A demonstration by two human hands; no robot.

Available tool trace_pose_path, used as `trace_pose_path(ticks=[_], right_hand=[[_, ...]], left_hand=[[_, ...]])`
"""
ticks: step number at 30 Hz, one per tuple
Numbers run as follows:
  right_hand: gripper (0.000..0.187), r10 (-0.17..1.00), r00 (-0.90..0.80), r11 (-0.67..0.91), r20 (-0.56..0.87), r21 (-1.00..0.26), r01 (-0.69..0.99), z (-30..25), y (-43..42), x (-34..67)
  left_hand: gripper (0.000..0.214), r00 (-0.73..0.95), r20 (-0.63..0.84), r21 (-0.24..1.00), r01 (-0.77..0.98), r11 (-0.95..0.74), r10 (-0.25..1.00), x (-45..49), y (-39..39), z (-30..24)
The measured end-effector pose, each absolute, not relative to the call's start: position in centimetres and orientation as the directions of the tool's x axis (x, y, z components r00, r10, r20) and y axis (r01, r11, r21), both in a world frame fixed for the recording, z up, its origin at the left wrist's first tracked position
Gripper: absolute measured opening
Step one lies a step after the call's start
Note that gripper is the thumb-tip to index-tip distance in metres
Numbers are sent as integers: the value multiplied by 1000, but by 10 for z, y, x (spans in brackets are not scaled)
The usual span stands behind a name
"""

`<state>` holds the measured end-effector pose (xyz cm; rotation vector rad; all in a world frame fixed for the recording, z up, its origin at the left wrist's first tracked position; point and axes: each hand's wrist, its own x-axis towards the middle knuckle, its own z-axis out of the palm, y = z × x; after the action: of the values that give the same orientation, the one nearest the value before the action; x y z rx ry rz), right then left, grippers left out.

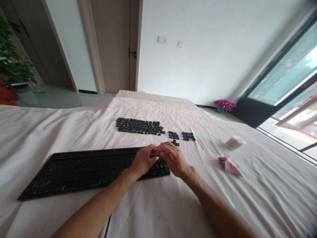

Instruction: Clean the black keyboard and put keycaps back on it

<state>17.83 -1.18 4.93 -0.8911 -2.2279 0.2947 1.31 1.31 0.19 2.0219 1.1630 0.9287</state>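
Note:
A black keyboard point(81, 168) with most of its keycaps removed lies on a pale pink sheet point(158, 201). Both hands rest on its right end. My left hand point(143, 161) has its fingers curled down onto the keys. My right hand point(173, 158) lies beside it with its fingers pressed together, the fingertips meeting those of the left hand. What the fingers pinch, if anything, is too small to make out. Rows of loose black keycaps point(138, 126) lie beyond the keyboard, with smaller clusters point(182, 136) to their right.
A round tub of cotton swabs point(235, 142), a few loose swabs point(215, 148) and a crumpled pink cloth point(230, 165) lie to the right. A window point(289, 82) is at the right, a door point(116, 46) behind, a plant point(12, 62) at the left.

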Motion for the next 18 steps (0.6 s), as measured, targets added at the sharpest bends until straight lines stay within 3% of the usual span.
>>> trace_pose_path(ticks=[3, 5, 8, 12, 18], right_hand=[[28, 564, -596, 825, 571, -372, 425, 42, -12, 178], [28, 558, -570, 829, 603, -384, 406, 41, -13, 179], [30, 674, -422, 728, 606, -450, 518, 46, -12, 181], [28, 854, -245, 470, 459, -482, 740, 49, -3, 186], [16, 958, -224, 286, 177, -567, 772, 36, 4, 189]], left_hand=[[22, 323, 262, 805, 446, -391, 909, 14, 13, 4], [27, 305, 235, 843, 409, -350, 923, 14, 13, 5], [34, 284, 186, 883, 373, -287, 941, 14, 13, 4], [44, 241, 201, 918, 291, -268, 950, 14, 14, 1], [53, 213, 214, 937, 231, -262, 953, 14, 13, 1]])
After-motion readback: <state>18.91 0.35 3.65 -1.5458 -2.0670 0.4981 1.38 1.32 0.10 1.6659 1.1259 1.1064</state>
